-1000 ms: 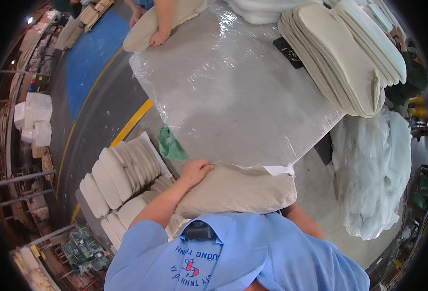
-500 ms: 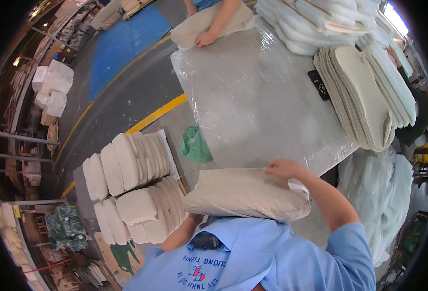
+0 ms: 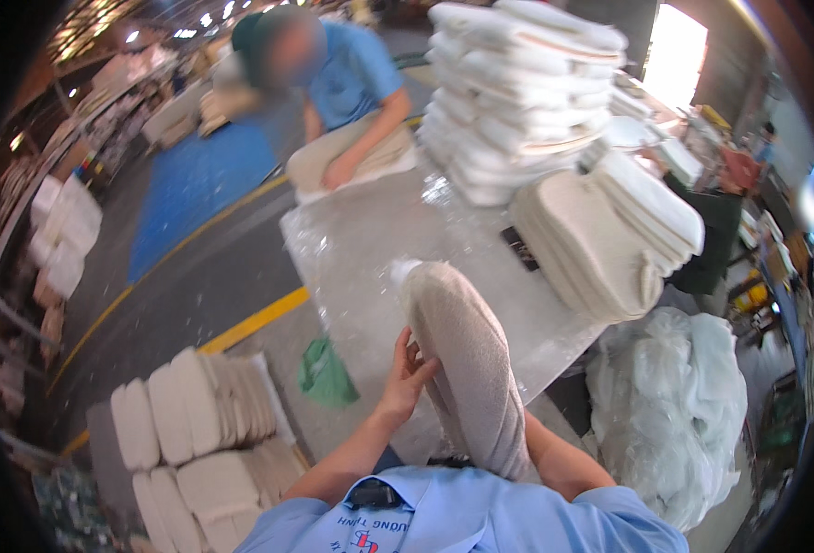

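A beige fabric seat cushion (image 3: 467, 355) stands tilted on its narrow side in front of my chest, its rounded end pointing away from me. Against its left edge is my left hand (image 3: 407, 376), with thumb and fingers spread and the thumb touching the fabric. My right forearm reaches up on the cushion's right side, but the hand itself is hidden behind the cushion. Below and beyond lies a grey worktable (image 3: 379, 249) covered with clear plastic film. A small white patch (image 3: 405, 270) shows beside the cushion's far end.
Across the table a co-worker (image 3: 347, 78) rests hands on another beige cushion (image 3: 351, 158). White padding (image 3: 522, 101) is piled at the back, beside stacked beige covers (image 3: 591, 244). Bagged clear plastic (image 3: 669, 405) stands right; cushion rows (image 3: 195, 405) and a green bag (image 3: 327, 373) lie left.
The cushion has swung from lying crosswise to standing lengthwise. My left hand has come out to its left edge, and my right hand has gone behind it. The view has tilted up.
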Tool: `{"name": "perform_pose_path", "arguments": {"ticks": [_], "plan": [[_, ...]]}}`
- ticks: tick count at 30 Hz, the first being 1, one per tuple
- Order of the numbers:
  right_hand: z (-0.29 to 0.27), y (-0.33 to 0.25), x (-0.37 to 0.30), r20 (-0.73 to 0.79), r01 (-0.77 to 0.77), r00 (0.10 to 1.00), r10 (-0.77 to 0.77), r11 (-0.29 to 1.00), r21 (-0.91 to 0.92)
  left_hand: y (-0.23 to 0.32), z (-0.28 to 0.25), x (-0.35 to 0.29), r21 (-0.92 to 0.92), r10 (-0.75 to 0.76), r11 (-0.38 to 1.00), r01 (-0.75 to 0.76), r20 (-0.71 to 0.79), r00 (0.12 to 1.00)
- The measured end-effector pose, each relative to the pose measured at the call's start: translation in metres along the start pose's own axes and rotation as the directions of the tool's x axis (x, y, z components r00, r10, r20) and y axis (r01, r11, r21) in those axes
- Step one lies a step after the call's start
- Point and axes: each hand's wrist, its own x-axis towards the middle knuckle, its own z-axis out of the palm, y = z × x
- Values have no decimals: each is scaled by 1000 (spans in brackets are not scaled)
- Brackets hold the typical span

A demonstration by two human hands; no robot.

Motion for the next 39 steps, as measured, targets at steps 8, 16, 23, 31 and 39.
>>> {"name": "perform_pose_path", "arguments": {"ticks": [8, 16, 23, 31, 39], "plan": [[50, -62, -4, -522, 352, 829, -201, 913, 207, -15, 68, 105, 241, -285, 949, 204, 375, 882], [51, -42, -45, -546, 435, 837, 31, 565, 701, -23, 56, 110, 756, -690, 634, 162, 459, 560], [123, 39, -66, -705, 605, 696, 133, 419, 677, -47, 33, 84, 920, -899, 385, 68, 357, 255], [112, 76, -133, -552, 7, 618, 560, 698, 716, -93, -2, 82, 979, -974, 179, -98, 190, 120], [49, 71, -125, -696, 593, 518, 497, 378, 711, -142, 37, 95, 902, -980, 193, 387, 196, 32]]}}
